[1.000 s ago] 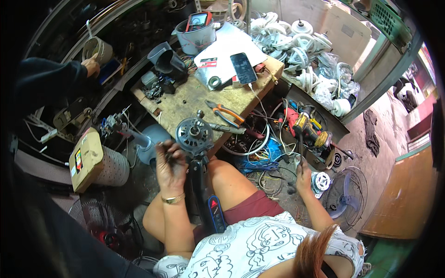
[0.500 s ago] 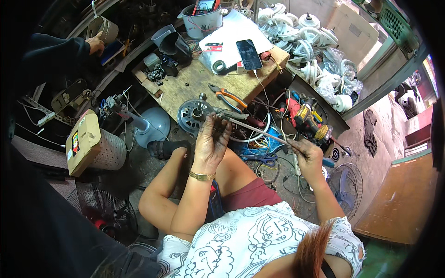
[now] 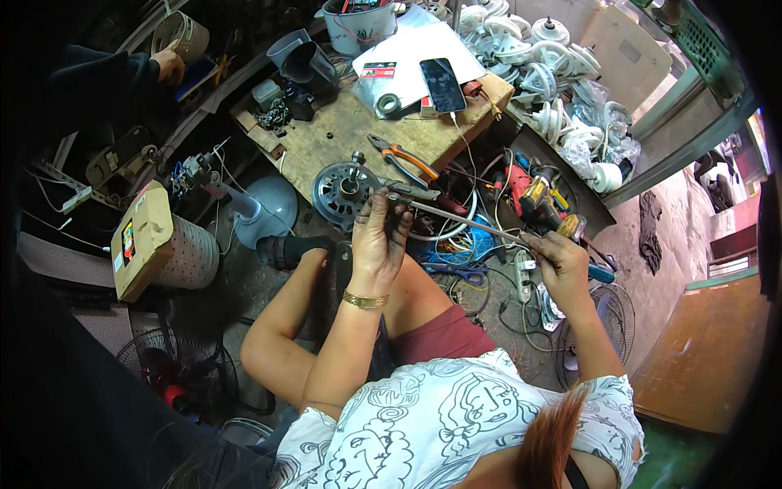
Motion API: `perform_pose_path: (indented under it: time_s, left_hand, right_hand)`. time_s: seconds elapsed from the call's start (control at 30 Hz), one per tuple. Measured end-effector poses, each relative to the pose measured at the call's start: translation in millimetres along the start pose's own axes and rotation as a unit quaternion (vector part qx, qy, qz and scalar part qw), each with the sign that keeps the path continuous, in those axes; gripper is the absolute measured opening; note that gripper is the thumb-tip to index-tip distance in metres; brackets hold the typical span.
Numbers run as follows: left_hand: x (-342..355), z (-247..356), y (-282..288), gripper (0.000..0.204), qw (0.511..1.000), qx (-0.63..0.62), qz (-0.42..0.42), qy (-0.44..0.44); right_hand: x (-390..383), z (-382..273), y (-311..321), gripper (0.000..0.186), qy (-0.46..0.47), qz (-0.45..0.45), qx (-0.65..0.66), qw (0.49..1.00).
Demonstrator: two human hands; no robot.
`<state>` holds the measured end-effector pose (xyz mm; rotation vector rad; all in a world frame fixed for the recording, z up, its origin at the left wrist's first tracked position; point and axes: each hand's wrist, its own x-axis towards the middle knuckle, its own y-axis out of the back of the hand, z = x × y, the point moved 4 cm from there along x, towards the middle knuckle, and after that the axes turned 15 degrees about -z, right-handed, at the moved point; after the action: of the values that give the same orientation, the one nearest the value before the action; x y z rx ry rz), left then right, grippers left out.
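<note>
A long thin metal rod (image 3: 466,219) slants between my two hands above my lap. Its left end sits in the fingers of my left hand (image 3: 378,251), which is closed around it with the fingers pointing up. My right hand (image 3: 562,265) grips the other end between thumb and fingers. Both hands have dark grime on the fingers. Just beyond my left hand, a round slotted metal motor part (image 3: 332,200) lies at the front edge of the wooden bench. Orange-handled pliers (image 3: 405,158) lie to its right.
On the wooden bench (image 3: 326,151) are a phone (image 3: 443,85), a tape roll (image 3: 388,103) and paper. Power tools (image 3: 538,202) fill a tray on the right, with white fan parts (image 3: 550,77) behind. Another person's hand (image 3: 169,65) touches a container at upper left.
My right hand has moved a little right along with its rod end, and my left hand slightly right and down. The view has shifted slightly.
</note>
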<state>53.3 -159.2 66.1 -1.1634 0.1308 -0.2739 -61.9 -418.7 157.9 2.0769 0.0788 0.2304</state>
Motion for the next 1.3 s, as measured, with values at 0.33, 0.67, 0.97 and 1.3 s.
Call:
perform_pose_path:
  time_s: [0.33, 0.67, 0.97, 1.3]
  left_hand:
    - [9.4, -3.1, -0.1, 0.013, 1.000, 0.024, 0.008, -0.015]
    - [-13.0, 54.3, -19.7, 0.051, 0.729, 0.662, 0.017, -0.175]
    - [14.3, 111.2, -13.4, 0.068, 0.382, 0.922, 0.067, 0.006]
    - [31.1, 116.1, 3.1, 0.066, 0.412, 0.909, -0.057, 0.019]
  right_hand:
    - [28.4, 4.1, 16.5, 0.028, 0.027, -0.082, 0.035, 0.996]
    - [76.6, 14.5, 44.2, 0.025, 0.046, -0.058, -0.045, 0.996]
    - [138.8, -12.6, 49.4, 0.020, 0.159, -0.084, -0.213, 0.960]
    - [176.2, -34.9, 49.3, 0.023, 0.229, -0.095, -0.298, 0.922]
